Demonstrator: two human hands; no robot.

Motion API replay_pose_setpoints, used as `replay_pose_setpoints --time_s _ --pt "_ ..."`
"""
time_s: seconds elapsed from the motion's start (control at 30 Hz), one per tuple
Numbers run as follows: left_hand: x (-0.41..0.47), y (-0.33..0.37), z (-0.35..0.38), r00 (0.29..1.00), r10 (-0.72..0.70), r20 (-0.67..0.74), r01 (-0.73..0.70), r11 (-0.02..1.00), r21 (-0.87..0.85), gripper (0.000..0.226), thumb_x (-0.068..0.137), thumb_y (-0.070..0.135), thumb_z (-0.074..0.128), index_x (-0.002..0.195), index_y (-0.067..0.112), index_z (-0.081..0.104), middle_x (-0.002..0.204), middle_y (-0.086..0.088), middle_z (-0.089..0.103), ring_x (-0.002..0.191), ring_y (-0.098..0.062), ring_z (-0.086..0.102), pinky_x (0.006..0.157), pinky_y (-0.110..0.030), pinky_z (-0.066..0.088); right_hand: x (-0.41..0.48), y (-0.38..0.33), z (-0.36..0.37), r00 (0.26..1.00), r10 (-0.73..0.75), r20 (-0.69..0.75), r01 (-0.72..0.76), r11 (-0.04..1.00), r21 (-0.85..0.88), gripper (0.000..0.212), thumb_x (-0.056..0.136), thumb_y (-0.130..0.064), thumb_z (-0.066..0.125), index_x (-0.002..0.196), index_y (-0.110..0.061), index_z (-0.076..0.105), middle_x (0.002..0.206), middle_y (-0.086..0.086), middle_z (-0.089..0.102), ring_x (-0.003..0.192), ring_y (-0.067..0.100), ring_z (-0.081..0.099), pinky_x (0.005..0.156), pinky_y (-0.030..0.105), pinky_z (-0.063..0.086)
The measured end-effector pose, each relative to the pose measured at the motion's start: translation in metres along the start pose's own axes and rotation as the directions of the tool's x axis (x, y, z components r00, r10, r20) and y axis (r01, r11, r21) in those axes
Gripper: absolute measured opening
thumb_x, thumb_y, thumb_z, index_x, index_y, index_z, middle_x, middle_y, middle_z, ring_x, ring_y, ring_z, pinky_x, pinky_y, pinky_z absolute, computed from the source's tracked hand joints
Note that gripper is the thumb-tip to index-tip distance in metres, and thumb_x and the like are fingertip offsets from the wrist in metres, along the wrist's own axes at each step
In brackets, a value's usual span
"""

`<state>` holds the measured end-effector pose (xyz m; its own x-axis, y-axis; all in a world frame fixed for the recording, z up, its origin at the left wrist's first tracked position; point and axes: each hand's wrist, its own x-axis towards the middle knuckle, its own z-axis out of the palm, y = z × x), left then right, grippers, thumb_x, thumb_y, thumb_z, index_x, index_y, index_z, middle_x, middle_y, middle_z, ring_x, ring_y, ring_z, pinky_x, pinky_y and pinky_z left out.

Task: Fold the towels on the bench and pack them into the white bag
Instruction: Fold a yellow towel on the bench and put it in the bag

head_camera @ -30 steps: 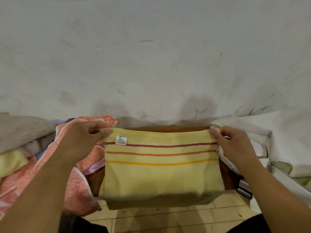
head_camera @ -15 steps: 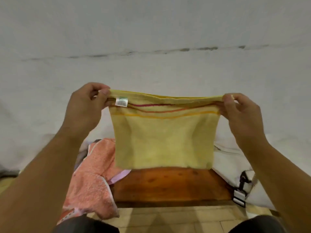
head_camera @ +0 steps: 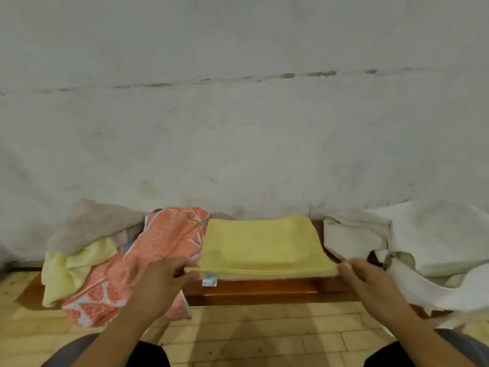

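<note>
You are pinching the two near corners of one folded yellow towel with your left hand and right hand, the towel lying on the bench between a heap of three loose towels on the left and one white bag on the right.

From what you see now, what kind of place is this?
Likely a plain home laundry corner: a wooden bench against a stained white wall, a tiled floor, heaped towels.

The yellow towel, held up before, now lies folded on the bench; both hands lowered.
</note>
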<state>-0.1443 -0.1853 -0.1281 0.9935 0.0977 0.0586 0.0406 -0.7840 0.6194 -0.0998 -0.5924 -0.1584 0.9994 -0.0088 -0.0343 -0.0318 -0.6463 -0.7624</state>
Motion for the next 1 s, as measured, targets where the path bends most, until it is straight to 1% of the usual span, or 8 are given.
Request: replay_pose_setpoints --time_s 0.13,0.3,0.43,0.5,0.57,0.63,0.73,1.0 --pt "-0.005 -0.015 0.012 1.0 0.007 0.015 -0.008 1.0 0.022 0.015 0.092 0.02 0.071 0.086 0.034 0.073 0.074 0.021 0.07 0.073 -0.001 0.065 0.061 -0.014 0.044 0.001 0.019 0.01 0.986 0.038 0.162 -0.034 0.999 -0.031 0.029 0.101 -0.041 0.054 0.085 -0.028 0.073 0.083 -0.01 0.074 0.079 0.007 0.069 0.082 0.041 0.057" --pt "-0.004 -0.024 0.016 0.998 -0.054 -0.022 0.055 0.998 0.031 0.012 0.095 0.025 0.068 0.088 0.035 0.067 0.077 0.02 0.069 0.071 0.001 0.063 0.059 -0.021 0.044 0.0 0.018 0.018 0.963 0.068 0.259 -0.089 0.994 0.069 0.023 0.104 -0.031 0.053 0.098 -0.018 0.071 0.09 -0.011 0.077 0.087 0.003 0.072 0.086 0.038 0.06" --pt "-0.004 -0.03 0.015 0.999 -0.043 -0.008 0.044 0.996 0.082 0.01 0.098 0.028 0.063 0.092 0.036 0.062 0.088 0.015 0.067 0.08 -0.004 0.06 0.066 -0.025 0.042 -0.004 0.011 0.017 0.982 -0.017 0.188 0.022 0.999 -0.025 0.018 0.102 -0.036 0.056 0.094 -0.027 0.069 0.085 -0.008 0.071 0.08 0.008 0.066 0.077 0.03 0.056" --pt "-0.004 -0.026 0.013 0.999 -0.033 -0.008 0.033 0.999 -0.002 0.007 0.1 0.029 0.058 0.096 0.032 0.062 0.089 0.015 0.066 0.082 -0.002 0.059 0.068 -0.029 0.042 -0.005 0.011 0.015 0.99 -0.089 0.11 0.102 0.988 -0.117 0.014 0.1 -0.039 0.057 0.096 -0.032 0.068 0.094 -0.011 0.064 0.087 0.003 0.061 0.078 0.021 0.048" --pt "-0.005 -0.02 0.013 0.999 -0.041 -0.014 0.04 0.996 -0.083 0.011 0.102 0.029 0.055 0.091 0.028 0.058 0.08 0.011 0.066 0.076 -0.003 0.059 0.067 -0.031 0.042 -0.006 0.008 0.016 0.986 -0.129 0.102 0.136 0.988 -0.072 0.013 0.101 -0.038 0.056 0.1 -0.031 0.068 0.1 -0.016 0.062 0.093 -0.002 0.059 0.079 0.014 0.044" --pt "-0.005 -0.017 0.015 0.999 -0.052 0.005 0.052 0.996 -0.067 0.014 0.103 0.033 0.052 0.091 0.026 0.054 0.078 0.007 0.068 0.074 -0.009 0.061 0.068 -0.033 0.044 -0.009 0.005 0.018 0.98 -0.116 0.16 0.126 0.991 -0.053 0.016 0.102 -0.04 0.052 0.095 -0.033 0.066 0.09 -0.017 0.066 0.087 -0.003 0.06 0.075 0.019 0.046" --pt "-0.004 -0.014 0.021 0.995 -0.067 0.071 0.068 0.998 -0.002 0.014 0.103 0.031 0.05 0.09 0.028 0.053 0.077 0.003 0.067 0.072 -0.016 0.062 0.062 -0.03 0.043 -0.008 0.006 0.022 0.979 -0.08 0.187 0.109 0.982 -0.152 0.025 0.104 -0.041 0.049 0.085 -0.029 0.06 0.076 -0.007 0.064 0.072 0.006 0.059 0.069 0.032 0.047" --pt "0.014 -0.017 0.031 0.976 -0.18 0.124 0.167 0.98 0.106 0.01 0.104 0.03 0.05 0.102 0.024 0.058 0.088 0.002 0.066 0.079 -0.013 0.06 0.064 -0.029 0.043 0.0 0.009 0.028 0.983 0.023 0.18 0.012 0.982 -0.186 0.028 0.104 -0.042 0.048 0.089 -0.023 0.062 0.082 -0.001 0.067 0.078 0.015 0.064 0.072 0.035 0.053"
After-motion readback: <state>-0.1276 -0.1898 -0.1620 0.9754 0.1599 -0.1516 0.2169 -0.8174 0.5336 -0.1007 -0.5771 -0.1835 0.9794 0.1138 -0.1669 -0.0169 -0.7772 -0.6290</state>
